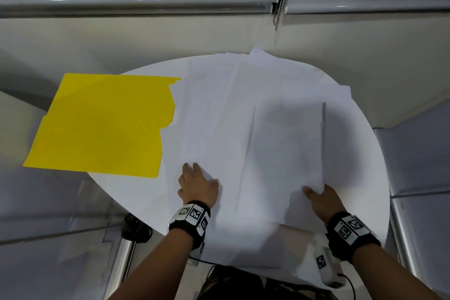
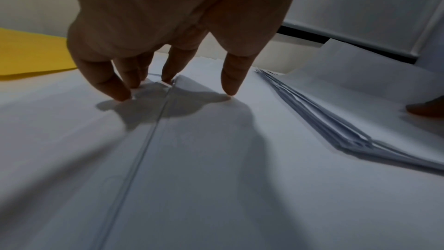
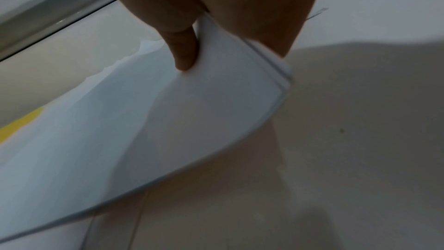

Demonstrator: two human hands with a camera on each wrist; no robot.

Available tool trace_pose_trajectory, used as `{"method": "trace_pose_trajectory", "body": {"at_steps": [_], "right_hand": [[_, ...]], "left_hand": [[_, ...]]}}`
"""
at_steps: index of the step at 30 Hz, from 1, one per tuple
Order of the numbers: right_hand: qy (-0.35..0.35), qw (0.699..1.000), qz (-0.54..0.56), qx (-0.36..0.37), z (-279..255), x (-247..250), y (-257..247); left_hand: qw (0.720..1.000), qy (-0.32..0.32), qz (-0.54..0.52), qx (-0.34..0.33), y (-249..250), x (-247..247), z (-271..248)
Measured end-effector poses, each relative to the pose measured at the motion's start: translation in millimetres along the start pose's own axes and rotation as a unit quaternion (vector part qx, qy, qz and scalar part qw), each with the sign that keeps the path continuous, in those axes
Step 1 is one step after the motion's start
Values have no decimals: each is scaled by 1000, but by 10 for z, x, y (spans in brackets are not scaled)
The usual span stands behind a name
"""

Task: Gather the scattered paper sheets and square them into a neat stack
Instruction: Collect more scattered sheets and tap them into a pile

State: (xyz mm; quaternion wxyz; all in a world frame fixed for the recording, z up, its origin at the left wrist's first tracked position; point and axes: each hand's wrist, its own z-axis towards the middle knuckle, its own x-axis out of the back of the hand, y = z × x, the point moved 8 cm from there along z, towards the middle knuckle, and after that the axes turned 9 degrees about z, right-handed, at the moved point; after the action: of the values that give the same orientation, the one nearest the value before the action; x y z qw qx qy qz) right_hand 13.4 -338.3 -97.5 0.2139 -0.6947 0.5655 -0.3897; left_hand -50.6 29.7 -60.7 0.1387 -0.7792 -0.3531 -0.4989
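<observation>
Several white paper sheets (image 1: 219, 105) lie fanned and overlapping across a round white table (image 1: 146, 202). A thin stack of sheets (image 1: 287, 143) sits right of centre, its near right corner lifted off the table. My right hand (image 1: 321, 200) pinches that corner, thumb on top (image 3: 185, 54) and fingers beneath, so the stack (image 3: 192, 111) bends upward. My left hand (image 1: 197, 182) presses its fingertips (image 2: 120, 92) down on loose sheets (image 2: 192, 140) left of the stack (image 2: 336, 121), at a sheet's corner.
A yellow folder (image 1: 102, 124) lies on the table's left side and overhangs its edge. A window blind with a bead chain (image 1: 280, 7) hangs behind the table. The table's chrome leg (image 1: 126, 258) stands below at left.
</observation>
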Motion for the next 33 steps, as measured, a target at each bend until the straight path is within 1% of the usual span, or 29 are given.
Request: {"method": "trace_pose_trajectory", "body": {"at_steps": [8,11,13,15,17,19,22,23,24,25,27,28,29,30,31,33], "right_hand": [[2,1000,-25,5,-33,-5,-24],[5,1000,-24,5,-51,-3,-43],[1,1000,-26,4,-74,-18,-56],[0,1000,-21,1,-83,-27,-33],[-3,1000,-23,0,-106,-47,-21],[-13,1000,-25,-4,-127,-87,-2],[-35,998,-48,-2,-185,-158,-37],[-41,998,-57,1,-199,-176,-53],[-45,997,-64,4,-209,-184,-65],[-45,997,-70,4,-215,-190,-74],[-47,996,-75,-1,-225,-199,-84],[-47,996,-75,-3,-225,-200,-88],[-48,996,-75,-6,-224,-201,-92],[-50,996,-77,-5,-231,-203,-102],[-49,996,-80,-5,-235,-205,-111],[-50,996,-79,0,-245,-208,-125]], "left_hand": [[998,-8,-45,43,57,92,-8],[997,10,-64,47,78,134,-58],[993,21,-112,28,106,159,-93],[977,2,-214,-6,163,178,-133],[960,-12,-278,-16,165,253,-177],[954,18,-298,-11,102,436,-185],[946,104,-307,-12,-91,837,-88],[944,121,-307,-20,-158,950,-35],[945,115,-306,-33,-200,1012,29],[951,83,-294,-50,-225,1008,105],[973,-16,-212,-89,-246,874,201],[980,-50,-164,-100,-283,804,229],[984,-57,-136,-98,-345,770,268],[987,-43,-131,-85,-414,792,301],[987,-17,-142,-68,-485,854,331],[983,38,-168,-56,-535,1073,330]]}}
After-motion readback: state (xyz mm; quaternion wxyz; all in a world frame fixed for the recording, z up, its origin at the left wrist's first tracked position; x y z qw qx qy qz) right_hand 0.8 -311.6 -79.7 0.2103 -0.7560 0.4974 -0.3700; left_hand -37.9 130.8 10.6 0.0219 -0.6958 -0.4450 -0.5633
